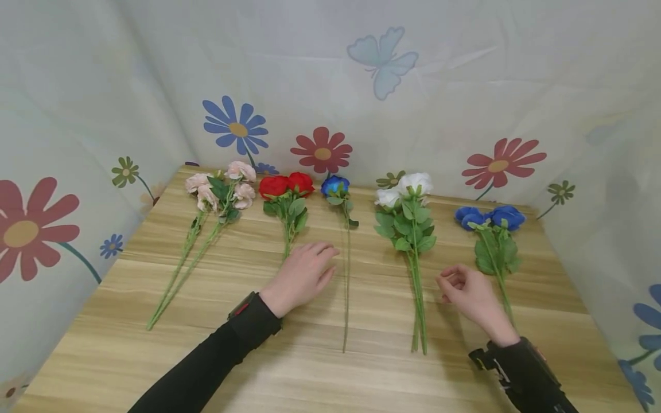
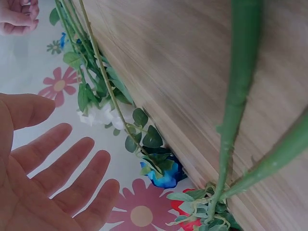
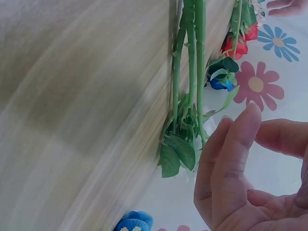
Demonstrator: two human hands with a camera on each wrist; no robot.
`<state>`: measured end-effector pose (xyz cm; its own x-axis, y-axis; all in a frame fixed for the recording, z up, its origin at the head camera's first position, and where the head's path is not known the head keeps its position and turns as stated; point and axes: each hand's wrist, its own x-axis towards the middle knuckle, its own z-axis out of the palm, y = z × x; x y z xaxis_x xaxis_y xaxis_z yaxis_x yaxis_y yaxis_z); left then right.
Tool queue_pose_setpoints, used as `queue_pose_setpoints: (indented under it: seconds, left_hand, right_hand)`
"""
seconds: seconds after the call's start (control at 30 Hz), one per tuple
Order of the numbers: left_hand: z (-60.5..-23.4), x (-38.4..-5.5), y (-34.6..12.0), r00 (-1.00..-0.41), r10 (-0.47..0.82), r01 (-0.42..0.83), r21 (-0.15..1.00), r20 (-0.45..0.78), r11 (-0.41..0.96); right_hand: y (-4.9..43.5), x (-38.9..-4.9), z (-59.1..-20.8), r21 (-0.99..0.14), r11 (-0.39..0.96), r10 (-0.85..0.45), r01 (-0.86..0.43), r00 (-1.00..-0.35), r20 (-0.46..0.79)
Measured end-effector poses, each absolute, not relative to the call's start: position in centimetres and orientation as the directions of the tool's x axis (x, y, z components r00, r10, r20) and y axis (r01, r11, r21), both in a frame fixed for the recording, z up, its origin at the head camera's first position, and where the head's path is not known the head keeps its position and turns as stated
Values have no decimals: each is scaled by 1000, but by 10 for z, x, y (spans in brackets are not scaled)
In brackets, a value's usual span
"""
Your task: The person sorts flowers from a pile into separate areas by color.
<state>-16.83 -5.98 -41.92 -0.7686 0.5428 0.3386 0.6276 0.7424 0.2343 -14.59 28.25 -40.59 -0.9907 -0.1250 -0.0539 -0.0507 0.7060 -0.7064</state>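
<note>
My left hand hovers over the stems of the red roses, its fingers spread and holding nothing, as the left wrist view confirms. Just right of it lies a single blue rose on a long thin stem. My right hand is between the white roses and the dark blue roses, overlapping the latter's lower stems in the head view. Its fingers are loosely bent, and the right wrist view shows a gap between thumb and forefinger with nothing in it. The white roses' stems stand close before that wrist camera.
Pale pink flowers with two long stems lie at the left of the wooden table. Behind the table hangs a pale curtain printed with flowers and a butterfly. More of that printed fabric rises along both sides.
</note>
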Motion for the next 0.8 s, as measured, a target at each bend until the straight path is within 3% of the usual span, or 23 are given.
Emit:
queue_pose_setpoints:
  seconds: [0.4, 0.8]
  left_hand:
    - [-415, -171, -62, -789, 525, 603, 241, 320, 760]
    - [-409, -174, -69, -813, 478, 572, 303, 333, 762]
  right_hand:
    - [289, -148, -402, -668, 739, -125, -83, -992, -16]
    - [328, -157, -407, -531, 832, -36, -160, -971, 236]
